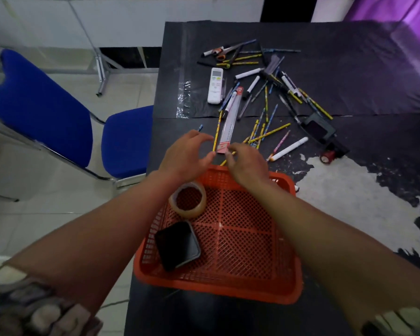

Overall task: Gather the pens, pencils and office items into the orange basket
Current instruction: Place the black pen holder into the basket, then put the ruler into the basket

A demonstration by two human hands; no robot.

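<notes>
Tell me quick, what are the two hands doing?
Left hand: open, fingers spread, holding nothing.
Right hand: fingers curled at a yellow pencil; grip cannot be told.

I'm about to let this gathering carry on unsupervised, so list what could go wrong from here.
1. The orange basket sits near the table's front edge; a nudge could tip it off.
2. Both hands, left hand and right hand, reach the same pencil pile; loose pencils may roll away.
3. The white remote lies among the pens and might be swept in by mistake.
</notes>
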